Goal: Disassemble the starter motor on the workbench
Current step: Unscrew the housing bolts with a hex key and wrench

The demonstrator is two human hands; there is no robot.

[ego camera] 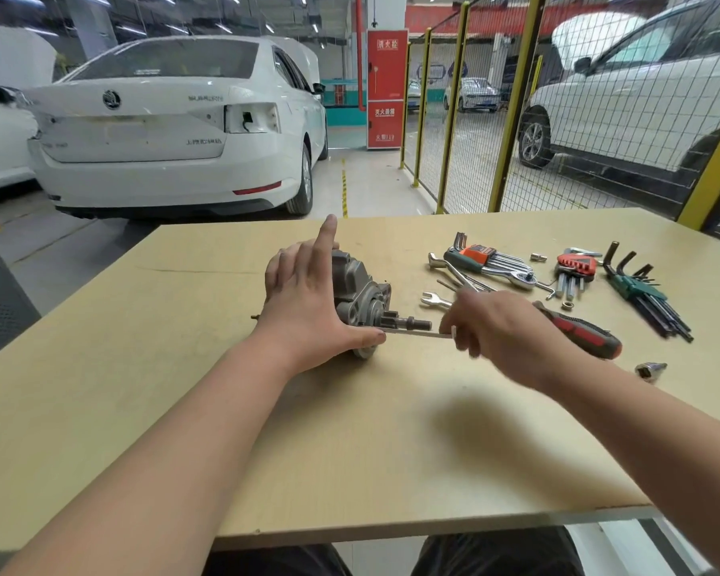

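The grey metal starter motor (360,295) lies on its side in the middle of the wooden workbench (184,388), its shaft pointing right. My left hand (308,301) rests against the motor's left and front side, thumb under the housing, index finger pointing up. My right hand (504,330), blurred, holds a thin long metal bolt (416,333) that runs from the motor's front edge toward my fingers. A red-and-black screwdriver (582,332) lies just behind my right hand.
To the right lie wrenches (437,301), a ratchet (520,279), hex key sets (483,257) (574,268) (641,291), small sockets (650,371). Beyond the bench stand white cars and a yellow-framed mesh fence.
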